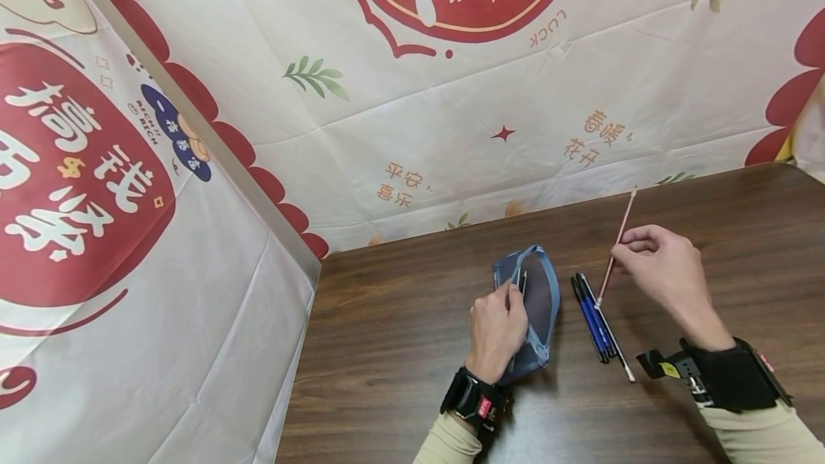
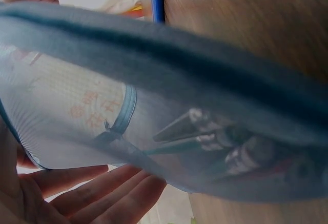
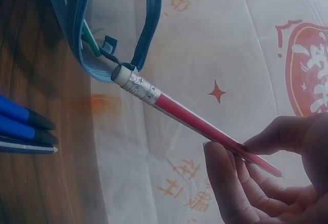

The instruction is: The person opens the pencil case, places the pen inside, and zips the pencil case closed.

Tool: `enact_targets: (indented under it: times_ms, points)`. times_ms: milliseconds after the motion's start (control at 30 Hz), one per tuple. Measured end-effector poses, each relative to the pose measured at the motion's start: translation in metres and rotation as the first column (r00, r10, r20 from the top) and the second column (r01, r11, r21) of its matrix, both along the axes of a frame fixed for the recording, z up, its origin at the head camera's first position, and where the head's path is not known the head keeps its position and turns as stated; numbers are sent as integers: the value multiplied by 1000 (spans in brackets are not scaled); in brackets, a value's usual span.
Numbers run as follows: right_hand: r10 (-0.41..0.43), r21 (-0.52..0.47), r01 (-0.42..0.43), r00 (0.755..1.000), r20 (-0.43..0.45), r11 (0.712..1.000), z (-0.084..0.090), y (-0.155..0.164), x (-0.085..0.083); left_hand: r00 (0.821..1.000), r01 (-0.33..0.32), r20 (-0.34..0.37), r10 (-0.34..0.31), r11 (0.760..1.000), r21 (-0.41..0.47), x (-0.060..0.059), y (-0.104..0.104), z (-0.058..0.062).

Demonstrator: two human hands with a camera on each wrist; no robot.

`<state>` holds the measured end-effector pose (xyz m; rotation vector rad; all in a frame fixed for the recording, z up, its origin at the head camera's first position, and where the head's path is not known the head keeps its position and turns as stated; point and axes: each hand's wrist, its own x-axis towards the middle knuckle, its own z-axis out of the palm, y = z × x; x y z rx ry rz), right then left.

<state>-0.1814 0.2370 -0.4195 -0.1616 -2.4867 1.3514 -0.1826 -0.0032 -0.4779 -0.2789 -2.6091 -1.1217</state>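
My left hand (image 1: pixel 495 326) grips the near rim of a blue mesh zip pencil case (image 1: pixel 551 292), whose mouth gapes open. Through its mesh in the left wrist view, several pencils (image 2: pixel 197 126) with metal ferrules show inside. My right hand (image 1: pixel 667 271) pinches a red pencil (image 1: pixel 617 245) between thumb and fingers, to the right of the case. Its white eraser (image 3: pixel 121 74) points down toward the table, overlapping the case's rim in the right wrist view. Under it lie several blue pens (image 1: pixel 591 321) with black ends, side by side with a dark pencil (image 1: pixel 615 342).
The brown wooden table (image 1: pixel 374 335) ends at the back against a white printed cloth (image 1: pixel 451 134). Another printed cloth (image 1: pixel 213 292) hangs along the left side. Black straps with cameras (image 1: pixel 735 374) sit on both wrists.
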Motion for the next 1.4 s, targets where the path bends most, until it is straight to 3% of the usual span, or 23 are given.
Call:
enact_targets:
  times_ms: [700,967,1400]
  points:
    - [36,-146,-38,999,-16,989,4,0,4,1000,-22,-16,22,999,-23,1,-1,1]
    - [37,-143,-40,999,-17,989,6,-1,6,1000,-8,15,8,1000,-6,2,-1,2]
    - [87,-193,-93,995,-38,977,6,-3,7,1000,-9,-8,9,1000,17,2,-1,1]
